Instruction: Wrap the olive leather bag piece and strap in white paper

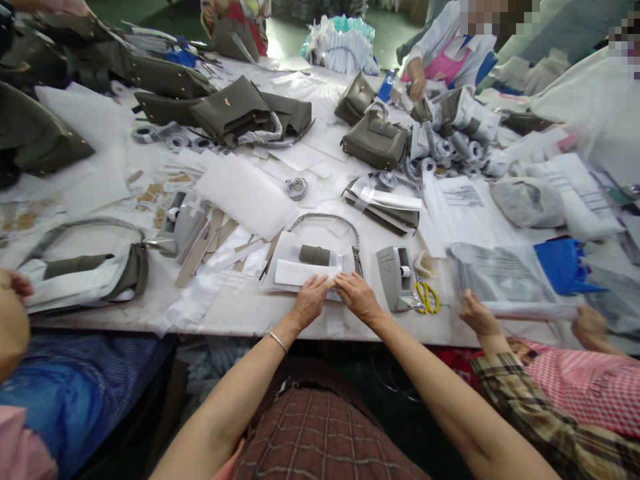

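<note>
In the head view, a handbag [356, 252] lies in front of me, mostly covered by white wrapping sheet [300, 273]. Its handle [325, 217] arches away from me, and a dark olive rolled piece [314, 255] shows above the folded white strip. My left hand [311, 298] has its fingers closed on the near right part of the sheet. Beside it, nearly touching, my right hand [357, 297] pinches the sheet's right end. What lies under the fingertips is hidden. A tape dispenser [395, 277] and yellow-handled scissors [427, 297] lie right of my hands.
A co-worker's hands [480, 313] hold a clear plastic bag [500, 273] at right. Another wrapped handbag [90, 273] lies at left, near a second tape dispenser [183, 217]. Olive handbags [377, 139], tape rolls [296, 189] and paper sheets [245, 190] spread across the table.
</note>
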### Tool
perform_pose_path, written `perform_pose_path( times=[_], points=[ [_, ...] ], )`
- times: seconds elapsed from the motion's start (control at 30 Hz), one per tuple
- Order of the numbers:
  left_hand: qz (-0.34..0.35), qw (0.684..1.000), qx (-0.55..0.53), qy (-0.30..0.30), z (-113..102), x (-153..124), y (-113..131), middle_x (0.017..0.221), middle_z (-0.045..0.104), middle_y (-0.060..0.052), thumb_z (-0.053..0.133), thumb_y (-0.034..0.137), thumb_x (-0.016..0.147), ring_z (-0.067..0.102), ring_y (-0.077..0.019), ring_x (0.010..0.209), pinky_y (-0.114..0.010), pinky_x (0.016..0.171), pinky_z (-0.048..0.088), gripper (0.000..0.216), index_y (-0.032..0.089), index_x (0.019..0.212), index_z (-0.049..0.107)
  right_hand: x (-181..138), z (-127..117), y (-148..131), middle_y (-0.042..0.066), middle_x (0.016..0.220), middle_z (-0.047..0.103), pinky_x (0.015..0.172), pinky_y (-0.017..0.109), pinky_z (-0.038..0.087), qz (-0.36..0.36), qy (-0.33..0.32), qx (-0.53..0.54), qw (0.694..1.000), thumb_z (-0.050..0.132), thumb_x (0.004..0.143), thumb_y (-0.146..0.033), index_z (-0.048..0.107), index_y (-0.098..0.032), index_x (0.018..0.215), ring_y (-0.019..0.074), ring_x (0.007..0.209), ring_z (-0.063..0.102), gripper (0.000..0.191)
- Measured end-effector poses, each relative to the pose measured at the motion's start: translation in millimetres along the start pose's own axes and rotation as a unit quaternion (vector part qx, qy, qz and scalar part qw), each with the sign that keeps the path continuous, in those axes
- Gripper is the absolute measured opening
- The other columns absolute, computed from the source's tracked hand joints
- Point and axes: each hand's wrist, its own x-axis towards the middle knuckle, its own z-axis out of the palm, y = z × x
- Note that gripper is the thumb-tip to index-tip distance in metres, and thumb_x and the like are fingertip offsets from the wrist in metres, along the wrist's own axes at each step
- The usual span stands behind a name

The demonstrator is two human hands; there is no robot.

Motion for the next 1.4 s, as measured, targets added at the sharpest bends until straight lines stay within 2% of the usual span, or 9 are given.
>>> perform_pose_path(
  times=[0.2, 0.33, 0.4, 0.5, 0.57, 0.7, 0.77, 0.93, 1.4],
  points=[
    [0.033, 0.999, -0.023, -0.011, -6.2, -2.7, -1.9, 0.132, 0.064, -0.006, 0.038, 0.008, 0.096, 0.051, -0.0204, 0.133, -0.051, 0.117, 0.033, 0.036, 0.021, 0.114, 0.066, -11.3, -10.3, -4.0, 0.009, 0.119, 0.070, 0.115, 0.046, 0.033, 0.032, 0.034, 0.072, 0.996, 0.052, 0.095, -0.024, 0.071, -0.022, 0.106, 0.0225, 0.120, 0.060, 0.023],
    [0.023, 0.998, -0.051, -0.042, -13.4, -1.2, -0.7, 0.135, 0.062, -0.005, 0.043, 0.011, 0.095, 0.050, -0.0201, 0.134, -0.051, 0.118, 0.031, 0.034, 0.022, 0.116, 0.066, -50.4, -10.8, -22.3, 0.010, 0.093, 0.074, 0.093, 0.039, 0.050, 0.241, 0.074, 0.145, 0.957, 0.056, 0.092, -0.037, 0.071, -0.021, 0.089, 0.0240, 0.093, 0.068, 0.022],
    [0.003, 0.996, -0.069, -0.053, -16.7, 1.4, 1.0, 0.135, 0.062, -0.004, 0.045, 0.015, 0.096, 0.049, -0.0198, 0.134, -0.050, 0.118, 0.030, 0.030, 0.023, 0.114, 0.068, -74.9, 1.4, -33.9, 0.009, 0.080, 0.073, 0.072, 0.035, 0.055, 0.398, -0.015, 0.234, 0.887, 0.060, 0.089, -0.043, 0.068, -0.019, 0.078, 0.0222, 0.073, 0.069, 0.028],
    [-0.034, 0.994, -0.086, -0.060, -19.2, 6.2, 3.4, 0.132, 0.064, -0.003, 0.043, 0.023, 0.099, 0.050, -0.0185, 0.133, -0.047, 0.119, 0.029, 0.029, 0.024, 0.111, 0.070, -97.8, 27.2, -49.0, 0.011, 0.079, 0.072, 0.051, 0.028, 0.052, 0.533, -0.161, 0.412, 0.721, 0.061, 0.086, -0.056, 0.064, -0.016, 0.078, 0.0191, 0.059, 0.067, 0.041],
    [-0.052, 0.993, -0.089, -0.062, -18.5, 9.0, 4.2, 0.129, 0.066, -0.001, 0.039, 0.027, 0.102, 0.052, -0.0173, 0.132, -0.045, 0.118, 0.030, 0.033, 0.025, 0.109, 0.071, -98.7, 42.5, -56.4, 0.012, 0.082, 0.073, 0.050, 0.025, 0.051, 0.554, -0.146, 0.510, 0.641, 0.060, 0.085, -0.062, 0.063, -0.015, 0.083, 0.0179, 0.062, 0.069, 0.047],
    [-0.071, 0.992, -0.088, -0.050, -13.2, 11.8, 4.2, 0.123, 0.070, -0.002, 0.045, 0.028, 0.101, 0.056, -0.0180, 0.128, -0.046, 0.116, 0.033, 0.029, 0.025, 0.102, 0.073, -79.5, 59.7, -62.9, 0.007, 0.081, 0.071, 0.048, 0.020, 0.048, 0.584, -0.030, 0.586, 0.561, 0.065, 0.085, -0.055, 0.059, -0.018, 0.088, 0.0147, 0.063, 0.068, 0.037],
    [-0.073, 0.993, -0.087, -0.035, -10.3, 11.6, 4.0, 0.121, 0.071, -0.002, 0.054, 0.027, 0.097, 0.058, -0.0193, 0.125, -0.048, 0.114, 0.034, 0.020, 0.025, 0.097, 0.074, -71.2, 63.4, -62.3, 0.004, 0.079, 0.069, 0.045, 0.020, 0.046, 0.592, 0.006, 0.581, 0.559, 0.068, 0.084, -0.048, 0.057, -0.019, 0.087, 0.0134, 0.059, 0.067, 0.031],
    [-0.064, 0.995, -0.077, -0.010, -7.1, 10.0, 5.3, 0.119, 0.072, -0.002, 0.063, 0.021, 0.091, 0.061, -0.0201, 0.122, -0.050, 0.112, 0.037, 0.010, 0.025, 0.094, 0.073, -71.4, 68.1, -61.6, -0.001, 0.069, 0.064, 0.041, 0.018, 0.041, 0.557, 0.024, 0.563, 0.610, 0.070, 0.079, -0.044, 0.053, -0.019, 0.078, 0.0114, 0.053, 0.062, 0.030],
    [-0.043, 0.998, -0.025, 0.049, -1.7, 7.9, 17.2, 0.116, 0.072, -0.004, 0.064, 0.025, 0.092, 0.061, -0.0228, 0.119, -0.049, 0.110, 0.039, 0.007, 0.022, 0.088, 0.070, -91.6, 78.4, -81.7, -0.008, 0.045, 0.045, 0.037, 0.020, 0.023, 0.472, 0.068, 0.516, 0.711, 0.062, 0.071, -0.062, 0.041, -0.023, 0.059, 0.0056, 0.037, 0.034, 0.046]
  ],
)
